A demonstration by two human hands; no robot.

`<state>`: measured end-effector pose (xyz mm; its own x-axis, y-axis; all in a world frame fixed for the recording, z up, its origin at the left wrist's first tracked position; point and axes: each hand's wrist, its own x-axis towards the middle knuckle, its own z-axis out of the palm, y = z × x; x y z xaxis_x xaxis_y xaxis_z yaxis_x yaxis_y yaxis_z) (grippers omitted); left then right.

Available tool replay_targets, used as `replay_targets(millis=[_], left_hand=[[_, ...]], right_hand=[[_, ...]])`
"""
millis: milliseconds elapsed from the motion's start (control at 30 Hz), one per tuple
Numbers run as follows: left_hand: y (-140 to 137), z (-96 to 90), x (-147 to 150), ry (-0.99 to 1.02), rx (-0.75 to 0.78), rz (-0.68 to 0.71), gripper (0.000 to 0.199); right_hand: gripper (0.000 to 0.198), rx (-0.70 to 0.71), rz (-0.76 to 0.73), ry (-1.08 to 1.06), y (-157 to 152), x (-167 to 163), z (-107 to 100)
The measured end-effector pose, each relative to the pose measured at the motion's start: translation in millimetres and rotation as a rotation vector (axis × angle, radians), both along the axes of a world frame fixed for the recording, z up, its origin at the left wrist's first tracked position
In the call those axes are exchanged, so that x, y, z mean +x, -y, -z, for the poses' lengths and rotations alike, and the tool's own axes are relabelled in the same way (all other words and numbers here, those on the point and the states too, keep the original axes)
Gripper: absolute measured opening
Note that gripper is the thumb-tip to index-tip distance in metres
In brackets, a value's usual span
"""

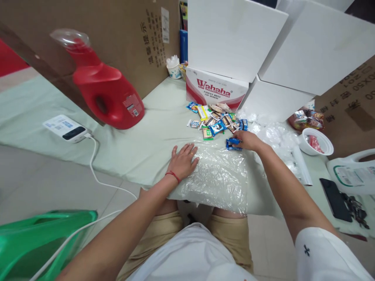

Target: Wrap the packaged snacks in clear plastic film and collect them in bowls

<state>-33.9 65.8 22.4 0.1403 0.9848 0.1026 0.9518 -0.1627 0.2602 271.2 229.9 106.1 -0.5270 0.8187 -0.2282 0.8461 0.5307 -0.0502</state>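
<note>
My left hand (pixel 182 160) lies flat with its fingers spread, at the left edge of a clear plastic bag (pixel 216 183) on the table. The bag's near end hangs over the table edge above my lap. My right hand (pixel 245 139) pinches a small blue snack packet (pixel 234 141) near the bag's far right corner. A second blue packet (pixel 231 146) appears just under it. Beyond, a loose pile of wrapped snacks (pixel 217 121) in blue, yellow, green and brown lies in front of a Wahaha water carton (pixel 215 89).
Crumpled clear bags (pixel 272 134) and a white bowl (pixel 316 141) lie to the right, near a phone (pixel 335 199) and a white jug (pixel 353 171). At left stand a red detergent bottle (pixel 108 93) and a white device (pixel 66 128) with a cable. White boxes (pixel 234 35) rise behind.
</note>
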Motion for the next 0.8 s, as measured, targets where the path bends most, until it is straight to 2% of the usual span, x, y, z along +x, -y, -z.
replay_targets(millis=[100,200,267,433,567,700,800], left_hand=[[0,0.3,0,0.001,-0.002,0.000,0.053],[0,0.5,-1,0.005,-0.009,0.000,0.053],[0,0.3,-1,0.005,-0.011,-0.003,0.054],[0,-0.4,0,-0.004,-0.004,-0.006,0.054],[0,-2.0,0,-0.011,-0.005,-0.007,0.054],[1,-3.4,1,-0.015,-0.017,-0.013,0.055],[1,-2.7,1,-0.018,-0.024,-0.007,0.059]], right_hand=[[0.042,0.113,0.181,0.008,6,2,-8],[0.042,0.178,0.224,0.081,16,-7,-10],[0.048,0.153,0.218,0.142,23,-15,-6],[0.070,-0.027,0.114,0.216,22,-22,3],[0.062,-0.097,0.061,0.210,10,-17,1],[0.062,-0.075,0.095,0.192,9,-17,2],[0.059,-0.010,0.154,0.165,13,-10,-8]])
